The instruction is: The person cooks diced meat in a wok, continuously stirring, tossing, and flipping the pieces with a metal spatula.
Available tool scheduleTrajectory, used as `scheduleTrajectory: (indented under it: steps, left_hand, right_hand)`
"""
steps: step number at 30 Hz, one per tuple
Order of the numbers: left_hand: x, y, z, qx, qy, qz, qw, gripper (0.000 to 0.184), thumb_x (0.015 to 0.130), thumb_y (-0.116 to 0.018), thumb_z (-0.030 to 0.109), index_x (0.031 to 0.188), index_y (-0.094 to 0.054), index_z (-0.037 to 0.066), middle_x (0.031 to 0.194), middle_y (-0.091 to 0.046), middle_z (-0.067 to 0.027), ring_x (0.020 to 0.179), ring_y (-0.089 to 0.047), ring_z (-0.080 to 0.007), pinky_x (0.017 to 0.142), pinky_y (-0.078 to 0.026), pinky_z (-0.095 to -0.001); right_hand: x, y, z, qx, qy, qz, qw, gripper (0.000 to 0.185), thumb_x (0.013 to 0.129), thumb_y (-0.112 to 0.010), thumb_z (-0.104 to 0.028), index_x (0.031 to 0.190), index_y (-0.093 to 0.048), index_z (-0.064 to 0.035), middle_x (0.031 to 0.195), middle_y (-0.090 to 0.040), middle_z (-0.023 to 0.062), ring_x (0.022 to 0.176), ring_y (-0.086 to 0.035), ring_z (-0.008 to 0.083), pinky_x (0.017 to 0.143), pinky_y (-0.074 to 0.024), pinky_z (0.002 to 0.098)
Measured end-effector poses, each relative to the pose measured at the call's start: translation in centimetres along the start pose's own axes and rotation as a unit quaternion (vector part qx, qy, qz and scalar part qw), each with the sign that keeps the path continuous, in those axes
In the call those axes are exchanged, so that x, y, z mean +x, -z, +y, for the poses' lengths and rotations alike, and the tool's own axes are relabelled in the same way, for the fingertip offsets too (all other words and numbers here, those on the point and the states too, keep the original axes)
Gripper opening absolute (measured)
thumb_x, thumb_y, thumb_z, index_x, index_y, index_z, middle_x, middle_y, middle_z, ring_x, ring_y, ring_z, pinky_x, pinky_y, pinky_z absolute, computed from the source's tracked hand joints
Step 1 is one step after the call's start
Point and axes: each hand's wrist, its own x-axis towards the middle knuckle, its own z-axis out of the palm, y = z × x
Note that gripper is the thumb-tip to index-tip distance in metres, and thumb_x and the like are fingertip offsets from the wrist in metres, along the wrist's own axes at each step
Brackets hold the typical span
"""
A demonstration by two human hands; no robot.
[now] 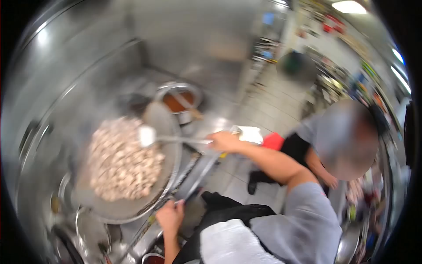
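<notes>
My right hand (pixel 225 141) is closed around the long handle of a ladle (pixel 147 136). The ladle's bright round head rests over the near side of a heap of pale, chopped pieces (pixel 123 165) that look like meat. They fill much of a large wok (pixel 165 123), with faint steam around it. Lower down, my left hand (pixel 170 214) is at the stove's front edge, close to the wok's rim. Its fingers look curled, with the thumb raised, and what they grip is unclear.
Behind the wok stands a metal pot of orange-brown liquid (pixel 178 100) with a utensil across it. A strainer or pan (pixel 92 229) lies at lower left. Another person (pixel 338 136) stands to the right on the tiled floor (pixel 272 105). Steel walls (pixel 193 35) enclose the stove.
</notes>
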Motion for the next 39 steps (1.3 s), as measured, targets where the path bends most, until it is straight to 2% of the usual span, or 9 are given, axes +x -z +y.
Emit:
scheduleTrajectory:
  steps: [3,8,13,17,22,27,28,34,39]
  left_hand:
    - [0.3,0.6,0.1,-0.026,0.005,0.012,1.000,0.048,0.099,-0.075,0.045,0.073,-0.062,0.008,0.067,-0.066,-0.0171,0.065,-0.068,-0.0425,0.062,-0.053,-0.0539]
    - [0.7,-0.2,0.8,-0.012,0.048,0.068,0.996,0.043,0.096,-0.077,0.038,0.068,-0.060,0.011,0.064,-0.063,-0.0116,0.060,-0.064,-0.0383,0.060,-0.049,-0.0502]
    - [1.1,-0.7,0.8,0.021,0.093,0.110,0.989,0.041,0.090,-0.079,0.031,0.061,-0.055,0.014,0.059,-0.061,-0.0055,0.056,-0.063,-0.0300,0.057,-0.046,-0.0448]
    - [1.6,-1.6,0.8,0.034,0.120,0.165,0.978,0.040,0.087,-0.079,0.025,0.058,-0.052,0.016,0.055,-0.056,-0.0023,0.050,-0.060,-0.0261,0.054,-0.044,-0.0403]
    - [1.4,-1.8,1.3,0.054,0.160,0.139,0.976,0.038,0.086,-0.078,0.026,0.060,-0.054,0.016,0.055,-0.059,-0.0036,0.052,-0.063,-0.0266,0.056,-0.048,-0.0424]
    - [1.9,-1.2,2.0,0.057,0.163,0.143,0.975,0.037,0.086,-0.078,0.023,0.059,-0.054,0.013,0.054,-0.058,-0.0065,0.051,-0.062,-0.0300,0.056,-0.049,-0.0446]
    - [2.1,-1.1,2.1,0.054,0.162,0.149,0.974,0.038,0.087,-0.077,0.023,0.059,-0.054,0.013,0.055,-0.059,-0.0068,0.051,-0.062,-0.0308,0.056,-0.049,-0.0447]
    - [1.6,-1.1,1.8,0.054,0.157,0.145,0.975,0.041,0.089,-0.077,0.025,0.059,-0.052,0.013,0.055,-0.060,-0.0064,0.052,-0.063,-0.0310,0.057,-0.051,-0.0442]
    - [1.5,-1.2,1.7,0.048,0.143,0.161,0.975,0.040,0.089,-0.078,0.025,0.059,-0.054,0.013,0.056,-0.060,-0.0051,0.053,-0.064,-0.0289,0.057,-0.051,-0.0434]
  right_hand:
    - [6.1,6.5,-1.6,-0.128,-0.032,-0.030,0.991,0.047,0.105,-0.067,-0.047,0.133,-0.072,-0.0097,0.113,-0.078,0.0223,0.112,-0.074,0.0438,0.093,-0.0575,0.0571]
    - [17.8,12.0,-4.3,-0.241,0.023,-0.058,0.969,0.041,0.105,-0.067,-0.041,0.129,-0.075,-0.0091,0.110,-0.079,0.0210,0.110,-0.075,0.0414,0.093,-0.0591,0.0563]
    - [35.3,5.6,-5.9,-0.239,0.139,-0.115,0.954,0.032,0.102,-0.070,-0.033,0.123,-0.077,-0.0108,0.112,-0.079,0.0193,0.111,-0.075,0.0410,0.093,-0.0600,0.0555]
    - [45.6,0.1,-11.7,-0.254,0.309,-0.120,0.909,0.030,0.095,-0.074,-0.027,0.120,-0.077,-0.0114,0.110,-0.079,0.0190,0.109,-0.075,0.0403,0.091,-0.0598,0.0558]
    - [45.7,-3.6,-18.2,-0.269,0.407,-0.160,0.858,0.032,0.091,-0.072,-0.019,0.121,-0.077,-0.0121,0.108,-0.081,0.0164,0.106,-0.077,0.0387,0.090,-0.0612,0.0545]
    - [39.4,0.4,-17.8,-0.349,0.498,-0.088,0.789,0.022,0.097,-0.064,-0.015,0.113,-0.073,-0.0039,0.093,-0.081,0.0148,0.088,-0.080,0.0362,0.078,-0.0635,0.0486]
    - [38.4,1.4,-16.9,-0.346,0.513,-0.064,0.783,0.020,0.100,-0.066,-0.020,0.108,-0.071,-0.0025,0.088,-0.080,0.0138,0.083,-0.080,0.0351,0.073,-0.0628,0.0478]
    - [31.8,10.9,-11.8,-0.320,0.422,-0.002,0.848,0.034,0.104,-0.067,-0.045,0.120,-0.073,-0.0158,0.086,-0.078,0.0138,0.082,-0.078,0.0354,0.075,-0.0603,0.0504]
    - [36.5,12.7,-9.0,-0.276,0.334,0.020,0.901,0.035,0.103,-0.071,-0.044,0.122,-0.078,-0.0156,0.090,-0.080,0.0149,0.091,-0.078,0.0374,0.082,-0.0603,0.0520]
